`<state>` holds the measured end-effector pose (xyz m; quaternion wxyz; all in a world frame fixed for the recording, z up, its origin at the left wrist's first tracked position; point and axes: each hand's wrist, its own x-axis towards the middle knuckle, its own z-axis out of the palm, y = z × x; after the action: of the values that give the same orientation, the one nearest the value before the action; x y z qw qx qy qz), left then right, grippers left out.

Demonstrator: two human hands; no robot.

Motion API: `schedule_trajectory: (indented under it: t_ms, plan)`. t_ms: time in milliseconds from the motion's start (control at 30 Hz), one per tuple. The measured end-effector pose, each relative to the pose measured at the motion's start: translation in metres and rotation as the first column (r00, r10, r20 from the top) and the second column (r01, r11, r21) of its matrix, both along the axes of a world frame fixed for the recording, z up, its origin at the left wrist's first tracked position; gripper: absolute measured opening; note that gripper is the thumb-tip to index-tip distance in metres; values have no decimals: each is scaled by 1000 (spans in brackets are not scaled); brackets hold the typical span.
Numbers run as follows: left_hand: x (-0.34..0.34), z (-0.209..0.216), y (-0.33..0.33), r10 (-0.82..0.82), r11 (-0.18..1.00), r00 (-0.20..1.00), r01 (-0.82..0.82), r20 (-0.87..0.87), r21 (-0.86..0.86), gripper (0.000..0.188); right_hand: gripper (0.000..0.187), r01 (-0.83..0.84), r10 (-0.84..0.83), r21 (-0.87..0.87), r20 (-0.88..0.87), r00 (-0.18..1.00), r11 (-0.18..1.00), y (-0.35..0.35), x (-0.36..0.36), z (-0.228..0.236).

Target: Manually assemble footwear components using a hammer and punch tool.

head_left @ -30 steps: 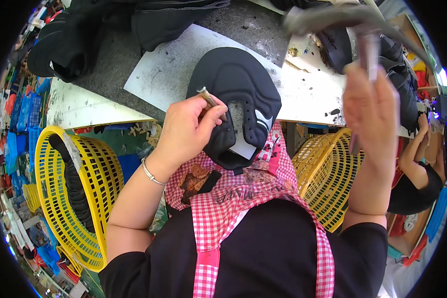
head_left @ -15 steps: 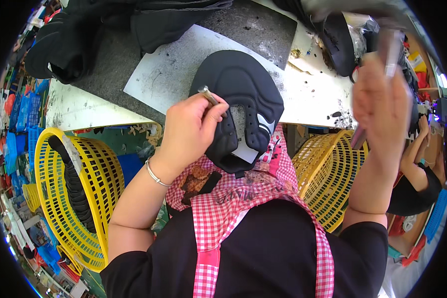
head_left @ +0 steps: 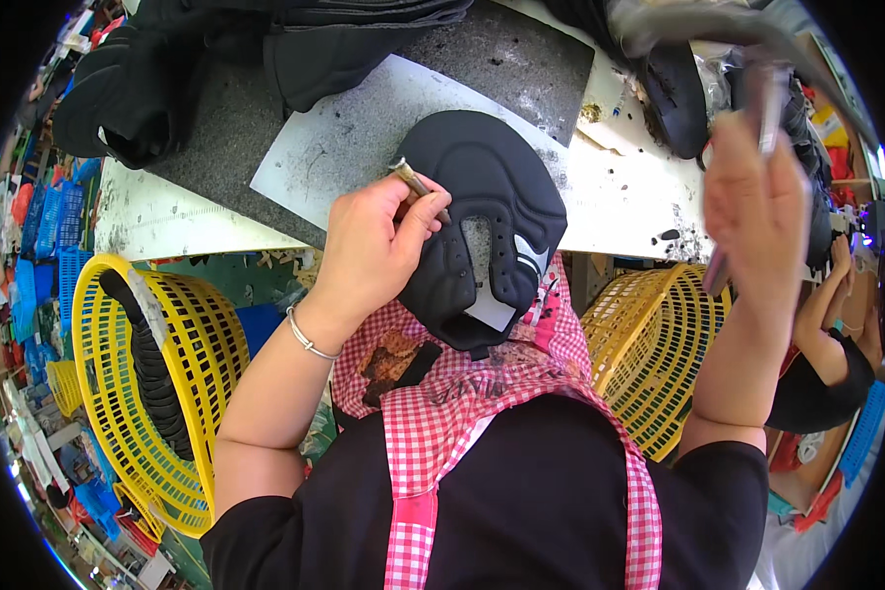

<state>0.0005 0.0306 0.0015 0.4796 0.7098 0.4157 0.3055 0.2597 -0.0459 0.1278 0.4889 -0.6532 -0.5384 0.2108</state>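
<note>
My left hand (head_left: pixel 372 246) pinches a short metal punch (head_left: pixel 410 178) and sets its tip against a black padded shoe upper (head_left: pixel 482 226) that lies over the front edge of the worktable (head_left: pixel 147 221). My right hand (head_left: pixel 752 211) is raised high at the right, closed round the handle of a hammer (head_left: pixel 698 29) whose blurred head sits near the top edge. The upper has a cut-out opening with a pale lining showing inside.
A grey cutting board (head_left: pixel 344 138) lies under the upper. Black shoe parts (head_left: pixel 197 69) are heaped at the back. A yellow basket (head_left: pixel 138 383) stands at my left, another yellow basket (head_left: pixel 649 344) at my right. Another person (head_left: pixel 826 364) sits at the far right.
My right hand has lifted the hammer higher and slightly further right. My left hand keeps the punch on the upper in the same spot.
</note>
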Motion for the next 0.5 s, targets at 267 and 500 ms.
schedule_trajectory:
  t_ms: [267,500]
  plan:
    - [9,0,-20,133,745,955,80,-266,662,11,23,-377,350,-71,-244,904,923,-16,-36,-23]
    - [12,-10,-13,101,992,995,-102,24,73,19,21,-189,1,-245,-608,794,951,-75,-20,-151]
